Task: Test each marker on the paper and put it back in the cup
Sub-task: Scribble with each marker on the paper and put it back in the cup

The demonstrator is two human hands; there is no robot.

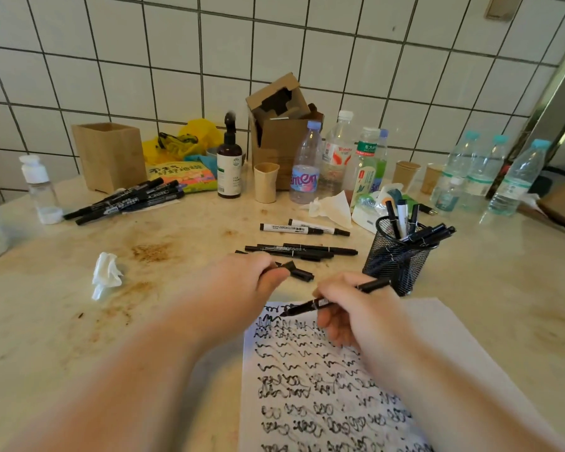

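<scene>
My right hand point(356, 313) grips a black marker point(372, 284), its tip touching the top left of the white paper point(444, 324), which is covered with black scribbles. My left hand point(242, 282) holds a small black marker cap point(287, 265) just above the paper's top edge. A black mesh cup point(398, 256) with several markers stands right of my hands. Several black markers point(300, 251) and two white-barrelled markers point(304, 228) lie loose on the counter beyond my hands. Another pile of black markers point(128, 200) lies at the far left.
Water bottles point(307, 164), paper cups point(265, 182), a brown spray bottle point(229, 158), a cardboard box point(281, 125) and a wooden box point(110, 154) line the tiled wall. Crumpled tissues point(106, 274) lie on the stained counter point(79, 305). A small clear bottle point(40, 187) stands far left.
</scene>
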